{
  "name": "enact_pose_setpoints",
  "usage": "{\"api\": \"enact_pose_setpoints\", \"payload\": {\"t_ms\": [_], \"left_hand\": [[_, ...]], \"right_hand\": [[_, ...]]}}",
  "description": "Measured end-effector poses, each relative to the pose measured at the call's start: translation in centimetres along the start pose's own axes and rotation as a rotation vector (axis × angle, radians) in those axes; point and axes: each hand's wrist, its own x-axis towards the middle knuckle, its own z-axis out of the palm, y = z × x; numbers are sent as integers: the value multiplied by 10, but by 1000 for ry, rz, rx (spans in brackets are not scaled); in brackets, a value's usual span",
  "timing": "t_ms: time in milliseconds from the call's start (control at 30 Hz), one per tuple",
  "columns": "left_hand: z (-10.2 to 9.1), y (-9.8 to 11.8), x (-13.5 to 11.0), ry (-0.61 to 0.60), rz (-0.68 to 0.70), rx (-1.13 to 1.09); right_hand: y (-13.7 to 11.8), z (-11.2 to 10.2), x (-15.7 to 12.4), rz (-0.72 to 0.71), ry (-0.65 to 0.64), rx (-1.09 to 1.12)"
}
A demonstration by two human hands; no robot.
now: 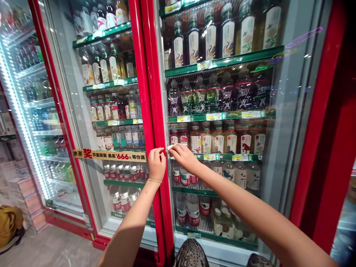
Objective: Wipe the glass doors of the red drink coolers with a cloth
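My left hand (157, 164) is on the red door frame (162, 196), at the right end of a gold printed strip (111, 155) stuck across the left glass door. Its fingers are curled together, and whatever is in them is hidden. Just to the right, my right hand (184, 158) is closed on a thin white piece (174, 147), like folded paper or cloth, by the left edge of the right glass door (278, 148). The two hands are close but apart. A thin band circles my left wrist.
Behind the glass, bottled drinks (210, 37) fill green-edged shelves (222, 61) with price tags. Another lit cooler (41, 111) stands at the left. Cartons (27, 196) and a mustard-yellow bag (9, 224) are on the floor there. My patterned-clothed knee (191, 254) is near the door bottom.
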Motion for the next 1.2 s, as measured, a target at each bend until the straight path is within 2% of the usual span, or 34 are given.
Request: {"api": "enact_pose_setpoints", "payload": {"t_ms": [100, 233, 267, 333, 400, 467, 533, 633, 700, 833, 933, 1000, 1067, 1200], "left_hand": [[1, -4, -2, 2, -34, -1], [2, 0, -4, -43, -28, -6], [2, 2, -4, -52, -25, -6], [2, 5, -6, -59, -23, -6], [2, 6, -7, -58, -22, -8], [2, 8, -7, -59, -20, -15], [2, 9, -4, -61, -17, -26], [5, 16, 2, -53, -21, -45], [8, 22, 5, -48, -23, -61], [14, 39, 6, -85, 36, -127], [22, 54, 4, -125, 94, -138], [33, 67, 1, -132, 99, -126], [46, 82, -2, -125, 76, -115], [70, 109, -15, -66, -21, -76]], "right_hand": [[6, -8, -12, 20, 8, 3], [8, -3, 4, 210, 96, 9], [6, -1, 7, 200, 88, 22], [3, 0, 3, 95, 23, 49], [6, -6, -11, -36, -46, 50], [17, -18, -26, -79, -51, 17], [31, -29, -31, -22, -10, -13], [39, -33, -25, 165, 72, -33], [34, -30, -26, 190, 75, -36], [25, -35, -58, 23, -51, -32], [39, -55, -80, 106, -19, -80], [51, -68, -82, 226, 60, -130], [58, -76, -82, 280, 105, -155], [57, -84, -107, 149, 21, -153]]}}
